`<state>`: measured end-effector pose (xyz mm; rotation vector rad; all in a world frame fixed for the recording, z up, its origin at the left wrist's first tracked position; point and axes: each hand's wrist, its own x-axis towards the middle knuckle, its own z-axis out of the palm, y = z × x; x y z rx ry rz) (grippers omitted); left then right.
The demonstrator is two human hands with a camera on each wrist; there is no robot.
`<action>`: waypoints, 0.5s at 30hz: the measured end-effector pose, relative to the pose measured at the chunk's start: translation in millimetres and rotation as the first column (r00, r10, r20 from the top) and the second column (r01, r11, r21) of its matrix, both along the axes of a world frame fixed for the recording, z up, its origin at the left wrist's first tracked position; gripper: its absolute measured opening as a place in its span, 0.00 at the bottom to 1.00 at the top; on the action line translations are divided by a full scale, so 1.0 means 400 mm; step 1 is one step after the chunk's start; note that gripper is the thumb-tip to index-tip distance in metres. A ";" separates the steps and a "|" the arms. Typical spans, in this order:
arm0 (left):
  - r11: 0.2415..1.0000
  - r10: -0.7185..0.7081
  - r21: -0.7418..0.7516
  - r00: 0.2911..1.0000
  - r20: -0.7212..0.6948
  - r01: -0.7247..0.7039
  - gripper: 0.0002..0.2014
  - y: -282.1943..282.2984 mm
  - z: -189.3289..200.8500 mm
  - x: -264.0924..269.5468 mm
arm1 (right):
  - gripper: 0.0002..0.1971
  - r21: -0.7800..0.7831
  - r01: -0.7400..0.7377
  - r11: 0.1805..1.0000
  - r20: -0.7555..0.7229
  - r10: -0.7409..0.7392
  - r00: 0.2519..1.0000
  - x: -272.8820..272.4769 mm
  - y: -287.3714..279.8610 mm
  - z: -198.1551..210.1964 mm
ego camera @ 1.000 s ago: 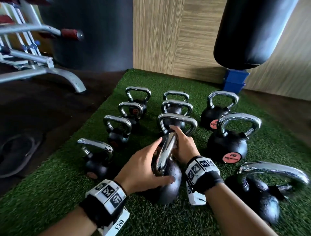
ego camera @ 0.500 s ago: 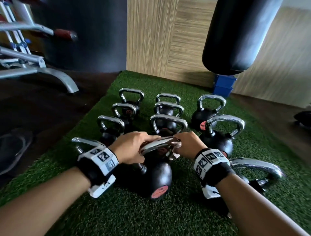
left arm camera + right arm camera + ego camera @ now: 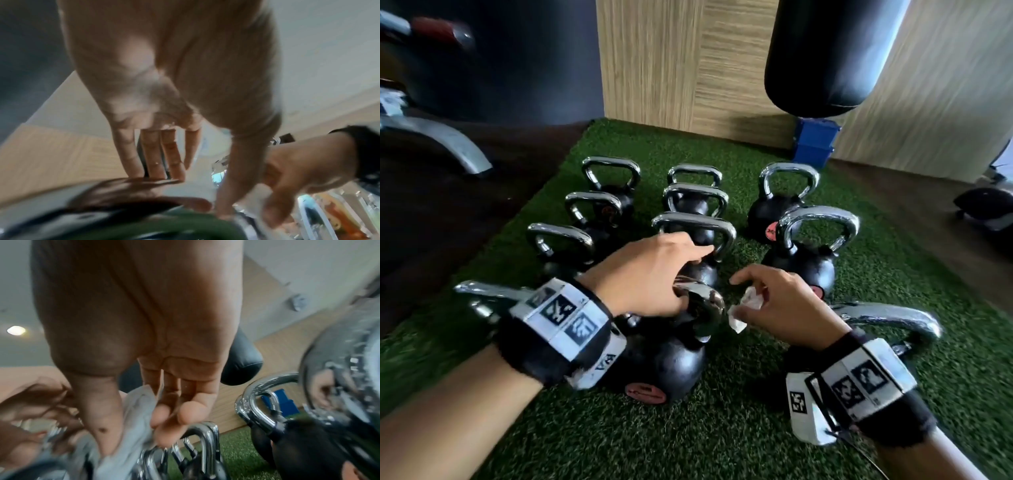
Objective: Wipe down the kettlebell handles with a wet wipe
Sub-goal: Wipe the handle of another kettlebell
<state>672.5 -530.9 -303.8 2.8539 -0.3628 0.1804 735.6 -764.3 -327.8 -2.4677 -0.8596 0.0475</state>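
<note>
A black kettlebell (image 3: 671,363) with a red label stands on the green turf (image 3: 722,428) in front of me. Its chrome handle (image 3: 703,306) points up. My left hand (image 3: 674,274) lies over the handle's left end with its fingers (image 3: 156,155) straight, the tips touching the chrome and gripping nothing. Just right of the handle and off the metal, my right hand (image 3: 767,291) pinches a crumpled white wet wipe (image 3: 748,305) between thumb and fingers. In the right wrist view the wipe (image 3: 135,410) hangs bunched under the thumb.
Several more chrome-handled kettlebells (image 3: 695,226) stand in rows behind, and a larger one (image 3: 887,317) sits by my right wrist. A black punching bag (image 3: 832,51) hangs over a blue box (image 3: 815,144). A bench frame (image 3: 448,140) stands on dark floor at the left.
The kettlebell went from tilted to upright. My left hand has loosened its grip on the handle, and my right hand has pulled the wipe off the handle to the right.
</note>
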 end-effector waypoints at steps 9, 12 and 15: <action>0.913 -0.070 -0.407 0.995 -0.065 0.038 0.50 -0.355 -0.207 0.118 | 0.22 0.373 0.322 0.870 -0.158 -0.282 0.946 0.082 -0.301 0.035; 0.833 -0.072 -0.546 0.961 -0.267 -0.090 0.61 -0.437 -0.311 0.153 | 0.19 0.412 0.368 0.834 -0.140 -0.341 0.930 0.092 -0.392 0.038; 0.678 -0.078 -0.704 0.931 -0.356 -0.212 0.54 -0.512 -0.401 0.174 | 0.17 0.430 0.414 0.802 -0.169 -0.378 0.910 0.099 -0.465 0.036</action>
